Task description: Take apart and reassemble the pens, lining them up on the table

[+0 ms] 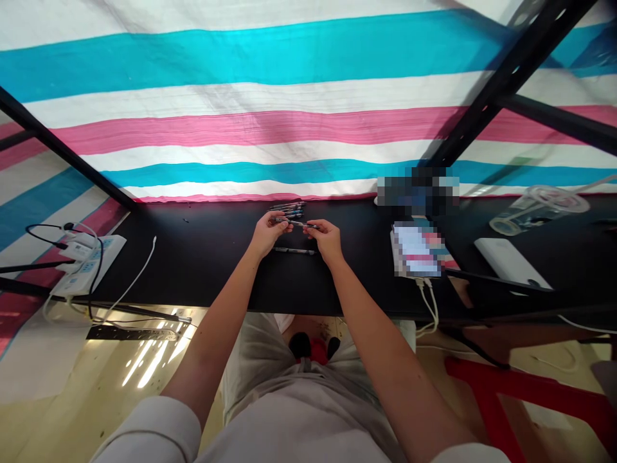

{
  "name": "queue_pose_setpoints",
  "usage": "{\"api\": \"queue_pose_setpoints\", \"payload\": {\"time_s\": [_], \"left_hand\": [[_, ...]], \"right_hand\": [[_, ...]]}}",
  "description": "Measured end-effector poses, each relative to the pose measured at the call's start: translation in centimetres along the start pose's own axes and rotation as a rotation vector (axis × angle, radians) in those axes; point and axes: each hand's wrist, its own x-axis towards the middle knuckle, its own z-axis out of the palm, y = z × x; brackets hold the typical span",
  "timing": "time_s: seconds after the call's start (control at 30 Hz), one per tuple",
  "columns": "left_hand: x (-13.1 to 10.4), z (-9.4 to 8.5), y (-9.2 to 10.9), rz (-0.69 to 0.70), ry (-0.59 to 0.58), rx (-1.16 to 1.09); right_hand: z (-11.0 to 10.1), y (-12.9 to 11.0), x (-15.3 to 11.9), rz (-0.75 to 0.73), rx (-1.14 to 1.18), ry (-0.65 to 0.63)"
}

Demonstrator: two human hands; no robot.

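Between my two hands a slim dark pen (297, 224) is held level above the black table (202, 257). My left hand (268, 233) pinches its left end, and my right hand (328, 238) pinches its right end. Another pen (294, 251) lies on the table just below, between my wrists. Behind my hands several pens (292, 208) lie side by side in a small group, partly hidden by my left hand. Whether the held pen is whole or in two parts is too small to tell.
At the left edge sits a white power strip (103, 260) with plugs and a loose white cable (139, 276). Right of me are a blurred phone-like device (417, 251) with cables, a white box-shaped object (511, 263) and a clear plastic cup (540, 209). Striped sheeting (250, 135) hangs behind.
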Motion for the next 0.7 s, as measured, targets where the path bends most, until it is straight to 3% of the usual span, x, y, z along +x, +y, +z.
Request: {"api": "queue_pose_setpoints", "payload": {"time_s": [0.43, 0.57, 0.7], "left_hand": [[-0.8, 0.9, 0.4, -0.057, -0.039, 0.012], [-0.6, 0.9, 0.0, -0.046, -0.017, 0.045], [-0.5, 0.8, -0.4, -0.047, -0.001, 0.068]], "right_hand": [[0.0, 0.0, 0.1, -0.039, -0.006, 0.003], [-0.1, 0.5, 0.3, -0.127, -0.080, 0.016], [0.0, 0.2, -0.2, -0.289, -0.293, 0.011]]}}
